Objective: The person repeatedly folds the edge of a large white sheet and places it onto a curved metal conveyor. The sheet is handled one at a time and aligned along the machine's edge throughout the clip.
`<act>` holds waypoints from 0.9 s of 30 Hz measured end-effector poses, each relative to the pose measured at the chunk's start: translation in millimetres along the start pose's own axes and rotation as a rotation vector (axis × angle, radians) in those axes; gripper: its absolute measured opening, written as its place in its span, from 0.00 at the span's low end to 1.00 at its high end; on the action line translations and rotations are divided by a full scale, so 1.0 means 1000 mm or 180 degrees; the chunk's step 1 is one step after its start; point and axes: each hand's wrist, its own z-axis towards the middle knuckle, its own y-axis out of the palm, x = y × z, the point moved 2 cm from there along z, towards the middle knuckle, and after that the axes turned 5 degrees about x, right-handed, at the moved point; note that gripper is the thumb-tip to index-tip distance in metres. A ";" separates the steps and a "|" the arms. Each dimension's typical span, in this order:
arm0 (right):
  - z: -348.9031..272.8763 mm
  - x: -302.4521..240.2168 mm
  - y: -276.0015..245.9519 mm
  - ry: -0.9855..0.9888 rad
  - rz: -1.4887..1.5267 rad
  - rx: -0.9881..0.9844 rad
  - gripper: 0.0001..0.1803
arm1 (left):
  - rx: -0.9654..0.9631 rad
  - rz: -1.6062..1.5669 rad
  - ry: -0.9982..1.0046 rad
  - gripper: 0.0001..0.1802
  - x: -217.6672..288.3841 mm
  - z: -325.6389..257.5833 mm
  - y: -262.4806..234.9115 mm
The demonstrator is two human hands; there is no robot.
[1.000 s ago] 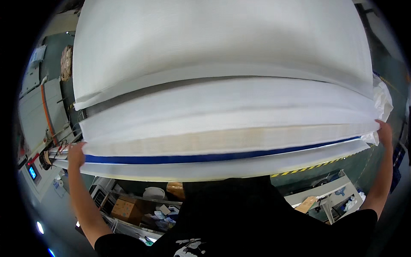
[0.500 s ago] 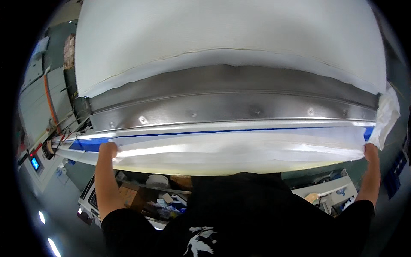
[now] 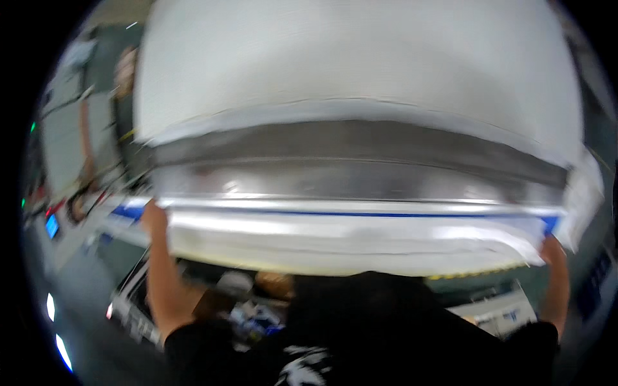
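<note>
My left hand (image 3: 153, 219) is closed on the left end of a long white cloth (image 3: 347, 233), beside the end of the metal panel. At the cloth's right end, my right hand (image 3: 552, 249) grips its corner. Between both hands the cloth stretches across, with soft folds along its length. A thin blue strip (image 3: 386, 215) shows along its far edge. Beyond that lies a wide grey metal panel (image 3: 367, 180) with a bright front rim. The picture is smeared by motion, so the fingers show poorly.
A broad white sheet (image 3: 360, 58) covers the surface beyond the metal panel. Loose white material (image 3: 582, 199) hangs at the right end. On the left stands equipment with a small lit screen (image 3: 52, 226). Below the cloth are a cluttered box (image 3: 257, 318) and a white unit (image 3: 499, 312).
The whole view has shifted, with the panel and cloth lower in the picture. My left hand has moved away from me, closer to the metal rim. Both hands keep hold of the cloth.
</note>
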 end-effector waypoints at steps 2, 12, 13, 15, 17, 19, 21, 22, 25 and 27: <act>0.004 -0.010 -0.013 0.0359 0.1165 -0.0354 0.27 | 0.0289 -0.0115 0.1194 0.19 0.039 -0.023 -0.001; 0.002 -0.085 -0.144 0.0043 0.1855 0.0321 0.27 | 0.0888 -0.1460 0.1378 0.13 0.146 -0.129 -0.029; 0.002 -0.088 -0.147 0.0098 0.1834 0.0617 0.25 | 0.0947 -0.1759 0.1429 0.13 0.145 -0.135 -0.027; -0.002 -0.099 -0.148 0.0232 0.1592 0.0937 0.15 | 0.1009 -0.1832 0.1514 0.13 0.143 -0.150 -0.021; -0.005 -0.120 -0.149 0.0514 0.1565 0.1339 0.13 | 0.1155 -0.2087 0.1431 0.12 0.143 -0.176 -0.010; -0.016 -0.151 -0.154 0.0430 0.1889 0.2051 0.12 | 0.0881 -0.2444 0.1355 0.10 0.139 -0.201 0.001; -0.026 -0.187 -0.160 0.0319 0.2481 0.2323 0.16 | 0.0815 -0.2543 0.1101 0.09 0.139 -0.221 0.009; -0.035 -0.205 -0.164 0.0295 0.2724 0.2810 0.18 | 0.0546 -0.2787 0.0920 0.09 0.138 -0.233 0.012; -0.051 -0.241 -0.170 0.0232 0.3459 0.3255 0.15 | 0.0978 -0.2920 0.0884 0.09 0.142 -0.242 0.007; -0.057 -0.254 -0.172 0.0061 0.3372 0.3581 0.16 | 0.0945 -0.2952 0.0828 0.10 0.146 -0.243 0.001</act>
